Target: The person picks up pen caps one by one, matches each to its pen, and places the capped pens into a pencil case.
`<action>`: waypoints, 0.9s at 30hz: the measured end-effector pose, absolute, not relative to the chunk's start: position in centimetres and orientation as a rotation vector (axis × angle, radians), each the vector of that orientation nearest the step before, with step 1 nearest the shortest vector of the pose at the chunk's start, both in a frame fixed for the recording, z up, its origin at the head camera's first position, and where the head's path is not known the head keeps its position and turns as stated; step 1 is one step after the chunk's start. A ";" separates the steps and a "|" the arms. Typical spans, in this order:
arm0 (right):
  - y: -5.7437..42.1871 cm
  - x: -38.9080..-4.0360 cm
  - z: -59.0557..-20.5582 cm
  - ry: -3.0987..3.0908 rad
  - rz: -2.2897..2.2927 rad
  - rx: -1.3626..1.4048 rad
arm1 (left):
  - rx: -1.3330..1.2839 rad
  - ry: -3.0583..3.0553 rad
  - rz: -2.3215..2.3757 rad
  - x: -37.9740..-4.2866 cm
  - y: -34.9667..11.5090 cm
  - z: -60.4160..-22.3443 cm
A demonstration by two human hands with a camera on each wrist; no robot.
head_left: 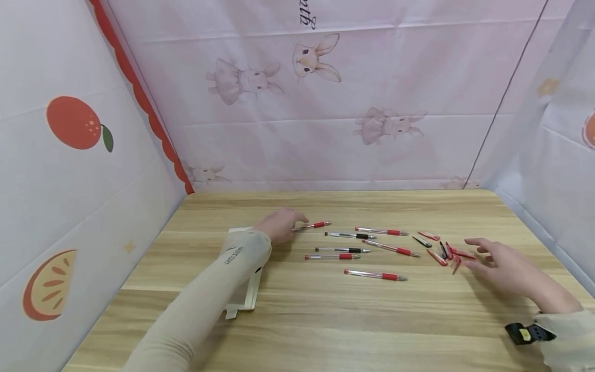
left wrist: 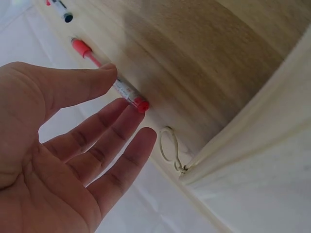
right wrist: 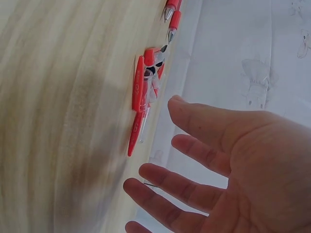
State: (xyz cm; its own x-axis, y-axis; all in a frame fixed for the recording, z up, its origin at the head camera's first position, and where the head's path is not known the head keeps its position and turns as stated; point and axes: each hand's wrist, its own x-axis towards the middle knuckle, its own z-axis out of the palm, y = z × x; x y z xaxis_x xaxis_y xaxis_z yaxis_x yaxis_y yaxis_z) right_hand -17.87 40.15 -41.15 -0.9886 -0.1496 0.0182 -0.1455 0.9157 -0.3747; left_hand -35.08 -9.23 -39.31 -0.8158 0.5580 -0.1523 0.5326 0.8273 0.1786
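Observation:
My left hand [head_left: 278, 226] is over the far left of the table, fingers loosely spread. Its thumb overlaps a red gel pen [left wrist: 126, 91] in the left wrist view, with fingertips right at the pen's red end. Several uncapped gel pens with red or black grips lie to the right, such as a red one [head_left: 375, 275] and a black one [head_left: 350, 236]. My right hand [head_left: 506, 266] hovers beside a loose heap of pen caps [head_left: 448, 251], mostly red with a few black. Its fingers are spread and hold nothing; the red caps [right wrist: 141, 85] lie just past the thumb.
Under my left sleeve lies a flat cream-edged holder [head_left: 253, 289], mostly hidden. A small cream loop [left wrist: 168, 145] shows near the left fingertips. Printed cloth walls [head_left: 297, 155] enclose the back and sides of the wooden table [head_left: 316, 330].

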 end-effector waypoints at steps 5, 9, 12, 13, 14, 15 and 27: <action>40.5 -18.0 -41.0 3.056 -0.618 -0.223 | 0.831 2.815 0.187 -35.6 -9.2 -39.9; 40.8 -18.1 -41.1 3.048 -0.627 -0.201 | 0.821 2.822 0.177 -35.9 -9.1 -40.3; 41.1 -18.1 -41.2 3.040 -0.630 -0.177 | 0.821 2.822 0.173 -36.0 -9.0 -40.5; 41.1 -18.1 -41.2 3.039 -0.627 -0.168 | 0.823 2.821 0.176 -36.1 -9.0 -40.5; 41.2 -18.1 -41.2 3.038 -0.626 -0.162 | 0.827 2.823 0.174 -36.1 -8.9 -40.6; 41.3 -18.2 -41.2 3.037 -0.624 -0.157 | 0.831 2.824 0.174 -36.1 -8.8 -40.5; 41.6 -18.8 -41.5 3.065 -0.607 -0.179 | 0.829 2.836 0.168 -36.1 -8.6 -40.6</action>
